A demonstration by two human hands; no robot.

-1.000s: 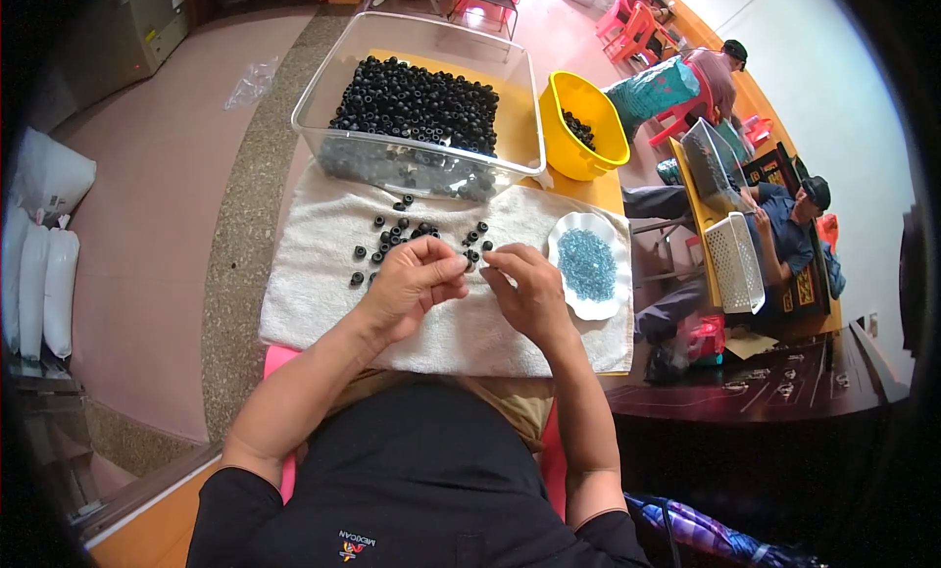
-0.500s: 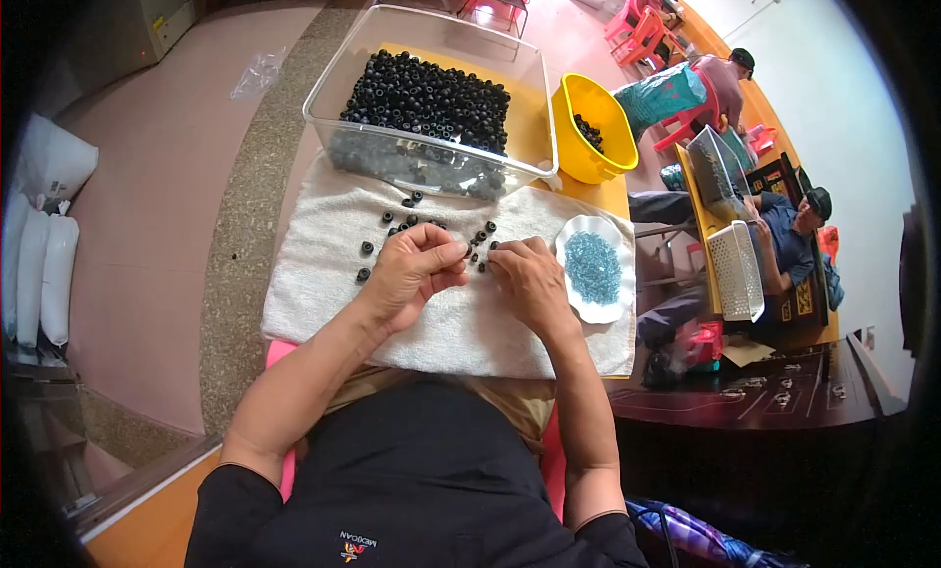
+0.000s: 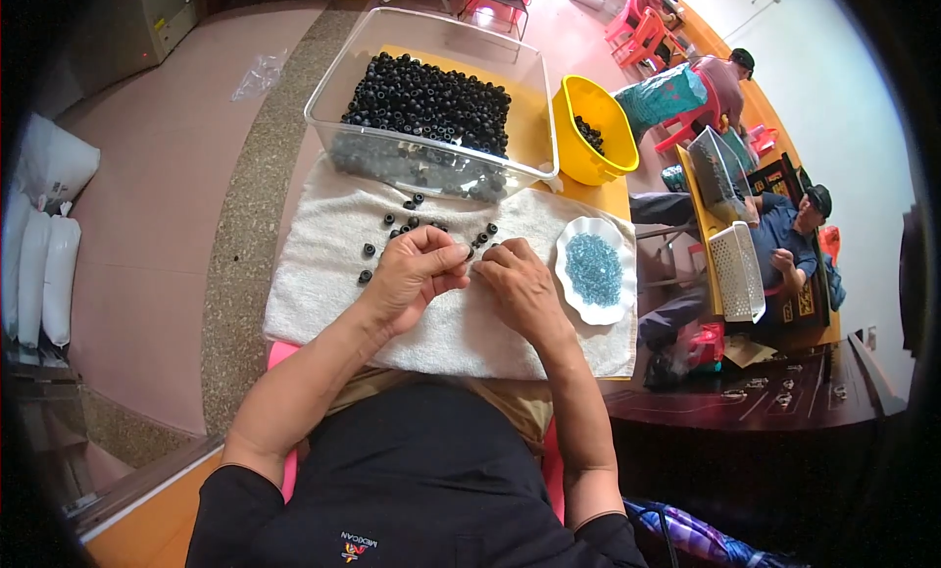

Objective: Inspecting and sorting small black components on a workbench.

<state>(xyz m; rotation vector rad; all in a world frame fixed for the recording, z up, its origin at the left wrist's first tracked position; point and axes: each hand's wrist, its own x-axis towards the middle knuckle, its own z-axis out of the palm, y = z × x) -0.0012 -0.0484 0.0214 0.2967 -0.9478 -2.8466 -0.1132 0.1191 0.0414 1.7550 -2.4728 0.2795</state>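
My left hand is closed in a pinch above the white towel, thumb against index finger. Whatever sits between those fingertips is too small to make out. Close on its right, my right hand has its fingers bunched and pointing down at the towel, and what they hold is hidden. Several round black pieces with holes lie loose around and beyond my hands. To the right of my right hand, a white scalloped dish holds small clear-blue beads.
Beyond the towel stands a clear plastic bin with many black pieces. A yellow tub beside it holds more. At right, a person sits by a white basket. White sacks stand at far left.
My right hand has shifted left, nearer my left hand, over the small dark pieces that showed at its fingertips. My left hand has barely moved. The seated person's hand has changed position.
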